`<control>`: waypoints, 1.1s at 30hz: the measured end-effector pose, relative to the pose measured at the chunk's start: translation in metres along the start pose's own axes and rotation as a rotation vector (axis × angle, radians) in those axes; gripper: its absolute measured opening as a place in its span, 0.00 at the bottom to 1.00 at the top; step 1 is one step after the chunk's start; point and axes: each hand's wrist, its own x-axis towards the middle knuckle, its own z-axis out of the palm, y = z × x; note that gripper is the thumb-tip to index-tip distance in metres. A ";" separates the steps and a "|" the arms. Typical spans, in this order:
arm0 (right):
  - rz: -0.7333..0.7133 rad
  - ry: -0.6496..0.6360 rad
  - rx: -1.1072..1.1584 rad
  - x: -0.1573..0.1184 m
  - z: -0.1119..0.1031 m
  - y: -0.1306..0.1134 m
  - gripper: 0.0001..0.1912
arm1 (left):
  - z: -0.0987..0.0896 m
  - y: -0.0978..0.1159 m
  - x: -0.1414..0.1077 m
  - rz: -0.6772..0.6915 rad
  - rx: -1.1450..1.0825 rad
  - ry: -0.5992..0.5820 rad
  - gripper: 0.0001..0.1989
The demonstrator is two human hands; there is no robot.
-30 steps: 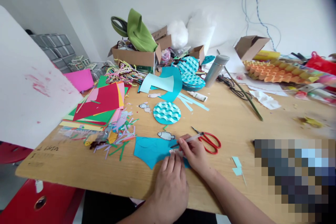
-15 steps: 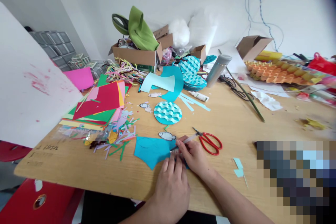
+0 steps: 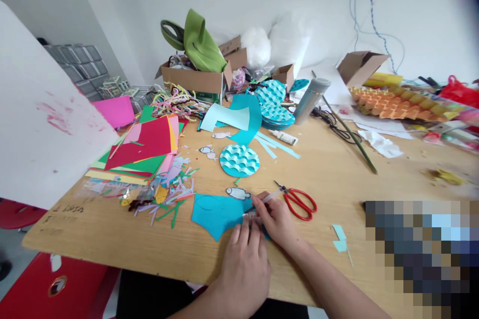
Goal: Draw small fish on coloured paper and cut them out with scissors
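A blue paper piece (image 3: 217,214) with faint drawn outlines lies near the table's front edge. Across its right part, my left hand (image 3: 245,259) rests flat with fingers stretched out, pressing down by a small pale cutout (image 3: 247,216) that is mostly covered. My right hand (image 3: 277,223) is closed round a pen (image 3: 274,195), its tip low over the blue paper beside my left fingertips. Just above the paper's edge lies a white paper fish (image 3: 238,193). To the right of my right hand are red-handled scissors (image 3: 300,203), blades slightly apart.
Beyond my hands sits a round turquoise wave-patterned disc (image 3: 239,160). Coloured paper sheets (image 3: 142,142) and scattered strips (image 3: 175,199) lie to the left. Farther back stand a glue bottle (image 3: 284,137), a steel flask (image 3: 312,99) and a cardboard box (image 3: 194,79). Light-blue scraps (image 3: 340,239) lie right.
The pen in my right hand has shifted slightly over the paper, its upper end tilting a little to the right. My left hand stays in place.
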 end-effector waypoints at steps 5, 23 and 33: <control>0.004 0.046 -0.050 0.002 -0.003 0.004 0.21 | -0.003 -0.001 0.002 0.003 0.006 0.014 0.21; 0.027 0.149 -0.198 0.002 -0.016 0.014 0.19 | -0.003 0.002 0.006 -0.005 0.032 -0.064 0.21; 0.122 0.015 -0.141 -0.002 -0.024 0.007 0.13 | 0.009 -0.004 0.003 -0.010 -0.029 -0.061 0.22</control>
